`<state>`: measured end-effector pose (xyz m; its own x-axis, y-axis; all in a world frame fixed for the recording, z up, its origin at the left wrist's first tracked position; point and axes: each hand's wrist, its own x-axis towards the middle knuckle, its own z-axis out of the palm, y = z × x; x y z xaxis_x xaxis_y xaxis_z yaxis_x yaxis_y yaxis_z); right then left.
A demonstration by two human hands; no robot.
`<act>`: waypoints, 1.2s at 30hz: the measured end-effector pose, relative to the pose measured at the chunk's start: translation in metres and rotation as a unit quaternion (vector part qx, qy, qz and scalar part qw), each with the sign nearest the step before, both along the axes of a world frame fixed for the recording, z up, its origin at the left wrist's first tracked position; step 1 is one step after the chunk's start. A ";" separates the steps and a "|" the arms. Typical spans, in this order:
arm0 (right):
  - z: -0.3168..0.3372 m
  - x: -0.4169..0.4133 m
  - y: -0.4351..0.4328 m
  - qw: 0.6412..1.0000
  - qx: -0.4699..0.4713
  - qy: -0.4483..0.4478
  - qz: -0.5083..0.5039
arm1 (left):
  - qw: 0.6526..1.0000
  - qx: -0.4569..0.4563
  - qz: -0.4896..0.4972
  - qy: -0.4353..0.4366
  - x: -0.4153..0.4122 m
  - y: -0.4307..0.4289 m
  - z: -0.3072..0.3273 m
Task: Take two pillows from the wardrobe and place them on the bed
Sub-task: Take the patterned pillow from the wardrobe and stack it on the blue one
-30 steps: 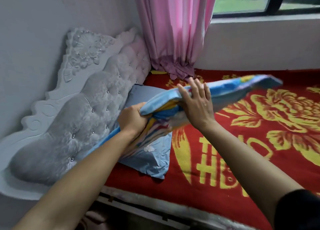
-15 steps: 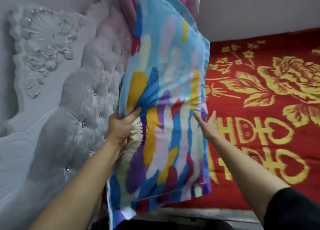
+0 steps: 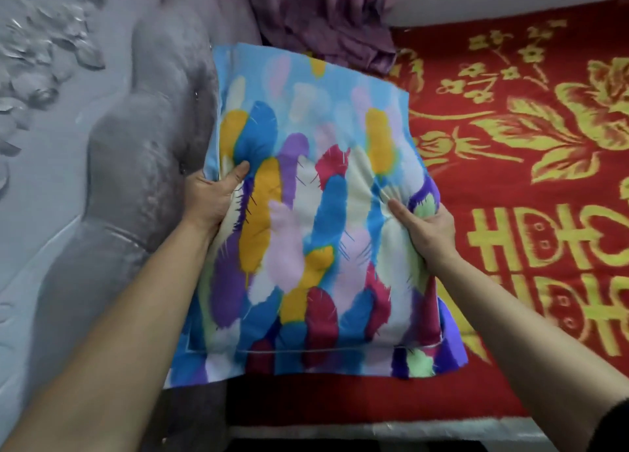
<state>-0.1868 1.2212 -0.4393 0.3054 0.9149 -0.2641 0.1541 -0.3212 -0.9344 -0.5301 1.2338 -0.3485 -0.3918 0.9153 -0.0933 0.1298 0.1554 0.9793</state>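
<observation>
Pillow (image 3: 306, 220): left hand (image 3: 209, 201), right hand (image 3: 427, 227) fingers clamped on its sides; lower it flat against headboard (image 3: 136, 145), then release.

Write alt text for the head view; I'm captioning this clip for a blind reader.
Two bare hands, left hand and right hand, grip the side edges of a multicoloured feather-print pillow over a red and gold bedspread. A grey tufted headboard stands at left, and a pink curtain hangs behind.

Feather-print pillow (image 3: 306, 220) between both hands
</observation>
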 end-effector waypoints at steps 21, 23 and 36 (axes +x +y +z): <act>-0.172 -0.046 0.017 0.981 -0.055 -0.188 0.001 | 0.871 -0.214 0.168 0.410 -0.011 -0.038 -0.248; -0.168 -0.052 0.019 0.977 0.013 -0.209 -0.029 | 0.869 -0.213 0.197 0.401 -0.011 -0.043 -0.250; -0.185 -0.035 0.032 0.950 -0.278 0.086 0.108 | 0.889 -0.271 0.109 0.354 -0.019 -0.037 -0.258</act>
<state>-0.2219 1.2534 -0.6240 0.0343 0.6551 -0.7548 0.1332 -0.7515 -0.6462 -0.5491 1.1971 -0.6068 -0.6897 0.7070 -0.1562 0.5931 0.6754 0.4383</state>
